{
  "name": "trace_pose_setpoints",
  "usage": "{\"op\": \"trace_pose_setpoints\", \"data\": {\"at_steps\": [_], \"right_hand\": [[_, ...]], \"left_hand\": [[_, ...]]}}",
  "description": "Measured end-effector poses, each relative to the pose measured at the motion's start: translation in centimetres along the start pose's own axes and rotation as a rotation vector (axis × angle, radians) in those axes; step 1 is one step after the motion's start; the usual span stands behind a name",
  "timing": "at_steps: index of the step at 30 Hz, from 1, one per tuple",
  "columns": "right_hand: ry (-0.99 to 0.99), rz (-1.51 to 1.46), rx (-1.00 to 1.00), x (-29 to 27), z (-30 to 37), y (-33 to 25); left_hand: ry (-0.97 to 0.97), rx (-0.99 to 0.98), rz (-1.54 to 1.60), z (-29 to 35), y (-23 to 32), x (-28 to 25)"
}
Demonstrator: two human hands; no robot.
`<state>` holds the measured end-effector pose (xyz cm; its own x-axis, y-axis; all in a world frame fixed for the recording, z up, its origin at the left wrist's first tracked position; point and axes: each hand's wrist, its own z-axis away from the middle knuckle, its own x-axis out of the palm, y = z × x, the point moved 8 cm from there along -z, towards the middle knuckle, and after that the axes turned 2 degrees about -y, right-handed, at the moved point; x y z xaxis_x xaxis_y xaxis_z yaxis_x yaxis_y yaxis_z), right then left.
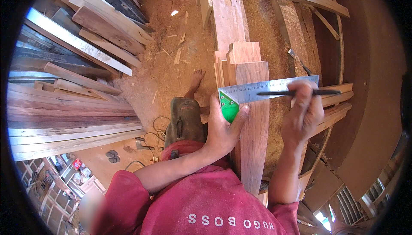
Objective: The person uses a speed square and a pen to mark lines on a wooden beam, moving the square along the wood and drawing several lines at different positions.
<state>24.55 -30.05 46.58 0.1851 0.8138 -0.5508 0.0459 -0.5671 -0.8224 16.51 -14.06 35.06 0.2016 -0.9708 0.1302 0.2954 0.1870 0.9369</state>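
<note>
My left hand [219,131] is closed around the green stock of a try square [229,109], thumb resting near its corner. The square's metal ruled blade reaches to the right across a reddish-brown timber piece [254,144] with a stepped, tenon-like end. In my right hand [302,114] is a dark, slim pencil [272,93], lying almost level over the blade with its point toward the left. The pencil overlaps the blade; whether its tip touches the wood, I cannot tell.
Beyond the piece runs a pale beam [225,24] with a cut mortise. A chisel-like tool [300,61] lies on a plank at the right. Stacked boards [64,110] fill the left side. Sawdust and offcuts cover the floor, with a cord [159,125] and sandals [112,156] there.
</note>
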Motion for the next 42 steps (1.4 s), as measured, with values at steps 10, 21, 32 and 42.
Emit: {"op": "trace_pose_setpoints", "data": {"at_steps": [10, 21, 32, 42], "right_hand": [[-0.194, 0.037, -0.046, 5.5, -1.8, 0.2], [-0.033, 0.397, -0.055, 0.0, -3.7, 1.2], [-0.224, 0.154, 0.033, 4.3, -2.2, 0.6], [-0.181, 0.193, -0.161, 3.9, -2.5, -1.3]], "left_hand": [[-0.002, -0.055, 0.032, 0.1, -0.2, 0.1], [-0.010, -0.041, 0.048, 0.1, -0.3, 0.0], [0.006, -0.010, -0.038, 0.0, 0.3, -0.2], [0.003, -0.026, -0.086, 0.0, 0.5, -0.4]]}}
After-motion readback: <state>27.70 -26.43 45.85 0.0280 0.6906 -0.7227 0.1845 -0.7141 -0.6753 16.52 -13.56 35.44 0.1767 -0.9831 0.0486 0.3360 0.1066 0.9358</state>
